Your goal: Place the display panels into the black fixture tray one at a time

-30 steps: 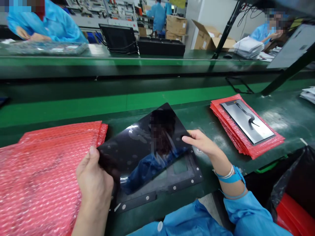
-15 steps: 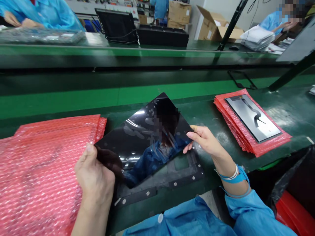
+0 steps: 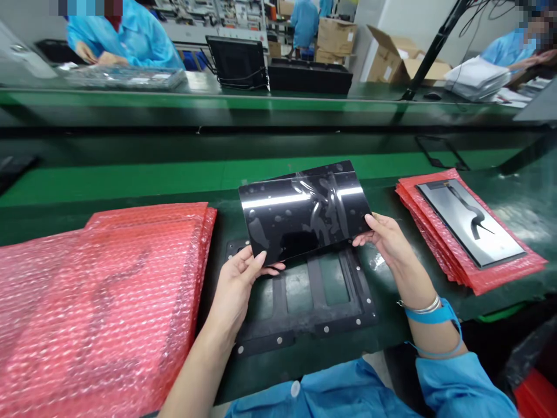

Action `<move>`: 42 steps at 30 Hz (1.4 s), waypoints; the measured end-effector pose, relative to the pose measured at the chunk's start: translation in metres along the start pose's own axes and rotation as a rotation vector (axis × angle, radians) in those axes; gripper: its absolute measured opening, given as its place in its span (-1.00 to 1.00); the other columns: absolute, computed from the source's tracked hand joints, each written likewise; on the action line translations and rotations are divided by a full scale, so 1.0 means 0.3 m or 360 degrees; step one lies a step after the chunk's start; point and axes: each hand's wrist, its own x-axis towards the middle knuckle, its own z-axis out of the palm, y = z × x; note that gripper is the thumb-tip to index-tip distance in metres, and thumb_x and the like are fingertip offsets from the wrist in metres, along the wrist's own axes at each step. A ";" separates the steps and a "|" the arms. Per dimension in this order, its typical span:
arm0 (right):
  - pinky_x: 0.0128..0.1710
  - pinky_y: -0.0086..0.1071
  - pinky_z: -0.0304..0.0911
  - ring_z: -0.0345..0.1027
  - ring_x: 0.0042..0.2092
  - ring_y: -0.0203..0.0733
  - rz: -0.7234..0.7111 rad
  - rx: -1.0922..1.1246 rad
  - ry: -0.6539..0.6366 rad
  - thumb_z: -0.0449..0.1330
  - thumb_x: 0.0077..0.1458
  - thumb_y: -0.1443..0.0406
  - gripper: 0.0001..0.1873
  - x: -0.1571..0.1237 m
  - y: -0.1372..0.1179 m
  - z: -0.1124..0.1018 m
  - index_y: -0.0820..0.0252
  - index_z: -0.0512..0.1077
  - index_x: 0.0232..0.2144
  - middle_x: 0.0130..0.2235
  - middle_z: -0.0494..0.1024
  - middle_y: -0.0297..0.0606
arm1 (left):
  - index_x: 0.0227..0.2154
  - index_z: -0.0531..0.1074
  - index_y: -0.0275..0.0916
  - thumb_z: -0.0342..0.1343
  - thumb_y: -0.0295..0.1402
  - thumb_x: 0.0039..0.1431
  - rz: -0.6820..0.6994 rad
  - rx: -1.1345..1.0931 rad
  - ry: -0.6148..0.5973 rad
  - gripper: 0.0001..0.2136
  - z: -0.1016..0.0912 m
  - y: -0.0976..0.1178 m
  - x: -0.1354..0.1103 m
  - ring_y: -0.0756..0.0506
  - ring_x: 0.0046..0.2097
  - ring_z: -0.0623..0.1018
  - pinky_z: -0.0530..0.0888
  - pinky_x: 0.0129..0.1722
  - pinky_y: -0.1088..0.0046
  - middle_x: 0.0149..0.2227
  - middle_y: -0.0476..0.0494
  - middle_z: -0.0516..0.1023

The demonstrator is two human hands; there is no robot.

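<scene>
A glossy black display panel (image 3: 304, 212) is held up, tilted, above a black metal fixture frame (image 3: 304, 296) on the green bench. My left hand (image 3: 237, 284) pinches the panel's lower left corner. My right hand (image 3: 389, 241) grips its lower right corner, fingers closed on the edge. The panel's face shows light streaks and a film with bubbles.
A thick stack of red bubble-wrap bags (image 3: 96, 302) lies at the left. At the right, another panel (image 3: 472, 220) rests on a smaller red bubble-wrap stack (image 3: 496, 276). A green conveyor belt (image 3: 130, 177) runs behind. People in blue coats work at the far bench (image 3: 122, 40).
The panel has been turned from a diagonal tilt to nearly level and lifted farther from me. My left hand shifted from the panel's left corner to its lower left edge, uncovering the fixture frame.
</scene>
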 end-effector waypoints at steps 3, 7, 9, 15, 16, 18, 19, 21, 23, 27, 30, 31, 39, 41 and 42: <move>-0.58 -0.39 0.32 0.49 -0.53 -0.13 0.0047 -0.0036 -0.0068 0.40 -0.19 -0.07 -0.51 0.000 -0.004 -0.002 0.16 0.39 -0.42 -0.57 0.50 -0.31 | -0.37 0.54 -0.35 0.35 -0.23 -0.10 0.0042 0.0007 0.0046 -0.71 0.001 -0.010 -0.001 -0.09 -0.45 0.58 0.52 -0.41 0.44 -0.43 -0.20 0.61; -0.60 -0.39 0.31 0.48 -0.55 -0.10 0.0057 -0.0058 -0.0080 0.43 -0.20 0.00 -0.53 -0.003 0.002 0.001 0.15 0.38 -0.38 -0.60 0.50 -0.34 | -0.45 0.52 -0.36 0.33 -0.25 -0.09 0.0040 -0.0049 0.0072 -0.75 0.003 -0.017 -0.007 -0.05 -0.56 0.52 0.47 -0.52 0.46 -0.48 -0.22 0.60; -0.62 -0.39 0.29 0.47 -0.57 -0.11 0.0034 -0.0056 -0.0049 0.42 -0.20 0.00 -0.54 0.005 0.003 0.011 0.14 0.37 -0.39 -0.60 0.48 -0.37 | -0.45 0.50 -0.35 0.34 -0.26 -0.10 0.0058 -0.0090 0.0118 -0.75 0.003 -0.016 -0.011 -0.02 -0.60 0.48 0.43 -0.58 0.47 -0.50 -0.18 0.59; -0.62 -0.44 0.28 0.46 -0.56 -0.17 -0.0070 -0.0022 -0.0093 0.42 -0.22 -0.01 -0.52 0.131 -0.069 0.144 0.18 0.37 -0.40 -0.57 0.48 -0.34 | -0.39 0.40 -0.27 0.31 -0.17 -0.05 0.0188 -0.0397 0.0239 -0.70 -0.022 0.013 -0.012 -0.01 -0.59 0.48 0.42 -0.55 0.48 -0.38 -0.21 0.64; -0.60 -0.45 0.29 0.46 -0.55 -0.19 -0.0063 -0.0005 -0.0098 0.41 -0.18 0.01 -0.55 0.169 -0.087 0.184 0.19 0.37 -0.40 -0.55 0.50 -0.32 | -0.34 0.39 -0.25 0.29 -0.13 -0.04 0.0216 -0.0452 0.0261 -0.67 -0.028 0.018 -0.012 -0.04 -0.53 0.53 0.44 -0.52 0.46 -0.33 -0.25 0.65; -0.55 -0.48 0.31 0.48 -0.51 -0.23 -0.0020 0.0023 -0.0074 0.37 -0.04 0.10 -0.65 0.255 -0.114 0.271 0.19 0.36 -0.40 -0.49 0.54 -0.27 | -0.17 0.39 -0.25 0.24 -0.07 0.00 0.0233 -0.0494 0.0263 -0.58 -0.036 0.026 -0.013 -0.11 -0.41 0.58 0.45 -0.47 0.43 -0.25 -0.30 0.65; -0.53 -0.49 0.32 0.49 -0.48 -0.25 0.0007 0.0025 -0.0051 0.33 0.04 0.14 -0.71 0.299 -0.122 0.312 0.19 0.34 -0.40 -0.47 0.55 -0.26 | -0.10 0.38 -0.26 0.21 -0.07 0.02 0.0224 -0.0482 0.0248 -0.54 -0.038 0.027 -0.013 -0.12 -0.39 0.59 0.45 -0.47 0.42 -0.25 -0.30 0.65; -0.49 -0.50 0.34 0.49 -0.44 -0.26 0.0053 0.0012 -0.0004 0.25 0.16 0.21 -0.78 0.384 -0.121 0.380 0.19 0.31 -0.41 -0.47 0.55 -0.25 | -0.09 0.40 -0.31 0.19 -0.09 0.03 0.0193 -0.0432 0.0215 -0.54 -0.038 0.025 -0.015 -0.12 -0.41 0.57 0.43 -0.47 0.41 -0.32 -0.29 0.64; -0.46 -0.50 0.35 0.49 -0.39 -0.26 0.0094 -0.0011 0.0047 0.19 0.23 0.25 -0.82 0.453 -0.105 0.417 0.20 0.31 -0.39 -0.47 0.53 -0.27 | -0.19 0.45 -0.34 0.19 -0.11 0.04 0.0165 -0.0387 0.0184 -0.60 -0.038 0.020 -0.018 -0.10 -0.47 0.54 0.41 -0.48 0.41 -0.39 -0.27 0.62; -0.39 -0.39 0.41 0.43 -0.34 -0.28 0.0197 -0.0111 0.0191 0.16 0.27 0.22 -0.80 0.526 -0.061 0.381 0.28 0.40 -0.18 -0.29 0.51 -0.28 | -0.30 0.48 -0.35 0.17 -0.10 0.05 0.0204 -0.0446 0.0154 -0.65 -0.045 0.014 -0.023 -0.10 -0.49 0.52 0.39 -0.46 0.38 -0.44 -0.27 0.60; -0.34 -0.34 0.42 0.42 -0.30 -0.27 0.0236 -0.0220 0.0325 0.16 0.27 0.19 -0.73 0.536 -0.061 0.285 0.26 0.39 -0.07 -0.19 0.49 -0.24 | -0.31 0.49 -0.34 0.16 -0.10 0.06 0.0233 -0.0493 0.0140 -0.65 -0.054 0.018 -0.025 -0.11 -0.48 0.51 0.38 -0.45 0.37 -0.44 -0.27 0.59; -0.35 -0.35 0.41 0.42 -0.31 -0.27 0.0230 -0.0257 0.0372 0.16 0.28 0.19 -0.72 0.533 -0.072 0.250 0.26 0.39 -0.06 -0.19 0.48 -0.24 | -0.30 0.49 -0.34 0.15 -0.10 0.07 0.0229 -0.0489 0.0134 -0.65 -0.055 0.019 -0.025 -0.12 -0.47 0.51 0.38 -0.45 0.37 -0.44 -0.27 0.59; -0.66 -0.51 0.11 0.33 -0.60 -0.31 -0.0030 -0.0417 0.0347 0.26 0.13 0.16 -0.73 0.290 -0.212 0.095 0.21 0.42 -0.20 -0.57 0.51 -0.29 | -0.20 0.45 -0.26 0.12 -0.17 0.15 0.0459 -0.0086 0.0206 -0.72 -0.033 0.023 -0.087 -0.13 -0.31 0.55 0.42 -0.34 0.37 -0.30 -0.22 0.60; -0.65 -0.47 0.16 0.35 -0.59 -0.27 -0.0114 -0.0478 0.0082 0.33 0.01 0.10 -0.62 0.149 -0.212 0.064 0.21 0.46 -0.19 -0.51 0.56 -0.21 | -0.13 0.44 -0.20 0.13 -0.19 0.16 0.0565 0.0216 0.0282 -0.73 -0.066 0.035 -0.143 -0.16 -0.18 0.55 0.44 -0.21 0.32 -0.16 -0.22 0.58; -0.62 -0.44 0.21 0.38 -0.57 -0.25 -0.0139 -0.0537 -0.0081 0.33 -0.01 0.06 -0.57 0.074 -0.203 0.045 0.21 0.48 -0.17 -0.48 0.58 -0.17 | -0.10 0.44 -0.16 0.13 -0.19 0.16 0.0627 0.0414 0.0357 -0.72 -0.097 0.044 -0.172 -0.18 -0.12 0.54 0.44 -0.14 0.29 -0.10 -0.22 0.57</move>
